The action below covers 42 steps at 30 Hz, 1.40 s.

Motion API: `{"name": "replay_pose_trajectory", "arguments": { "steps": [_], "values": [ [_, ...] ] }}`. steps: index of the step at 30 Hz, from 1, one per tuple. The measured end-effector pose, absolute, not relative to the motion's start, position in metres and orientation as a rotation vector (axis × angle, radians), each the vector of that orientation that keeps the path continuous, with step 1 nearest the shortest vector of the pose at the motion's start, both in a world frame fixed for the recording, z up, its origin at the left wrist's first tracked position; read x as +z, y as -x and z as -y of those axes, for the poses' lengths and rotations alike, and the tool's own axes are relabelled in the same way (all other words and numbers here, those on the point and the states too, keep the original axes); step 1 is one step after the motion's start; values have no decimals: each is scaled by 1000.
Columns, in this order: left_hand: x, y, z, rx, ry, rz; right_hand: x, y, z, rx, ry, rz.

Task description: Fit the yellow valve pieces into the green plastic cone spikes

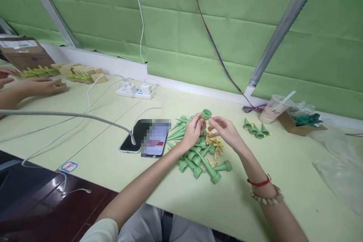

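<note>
My left hand [193,133] is closed around a green plastic cone [206,114], its round hollow end facing up. Close beside that end, my right hand [227,131] has thumb and fingers pinched together. Whatever lies between them is too small to make out. Under both hands spreads a pile of green plastic cones [195,160], several with wide ring-shaped ends. Small yellow plastic pieces [217,144] lie heaped at the pile's right side, partly below my right hand.
Two phones [155,140] lie left of the pile, a white cable [107,121] crossing one. Several green cones [256,129] stand apart at right, near a drink cup [273,109] and a cardboard box [297,126]. A power strip [136,91] sits behind. Another person's hands [42,86] are far left.
</note>
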<state>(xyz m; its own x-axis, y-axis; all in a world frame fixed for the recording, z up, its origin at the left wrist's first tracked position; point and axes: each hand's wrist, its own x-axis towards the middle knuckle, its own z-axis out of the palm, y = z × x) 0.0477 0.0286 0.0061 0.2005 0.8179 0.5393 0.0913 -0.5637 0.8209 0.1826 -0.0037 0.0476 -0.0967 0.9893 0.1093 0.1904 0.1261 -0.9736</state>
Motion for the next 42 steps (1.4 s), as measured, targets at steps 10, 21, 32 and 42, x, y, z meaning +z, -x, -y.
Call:
{"name": "replay_pose_trajectory", "arguments": {
  "steps": [10,21,32,42],
  "values": [
    [18,-47,-26,1467,-1855,-626,32,-178,-4,1728,948,896],
    [8,-45,-33,1438,-1914,-854,59,-180,7,562,1203,1632],
    [4,-50,-25,1542,-1796,-780,51,-194,-3,1690,984,1335],
    [11,-46,-27,1430,-1892,-793,48,-189,-1,1256,1183,1364]
  ]
}}
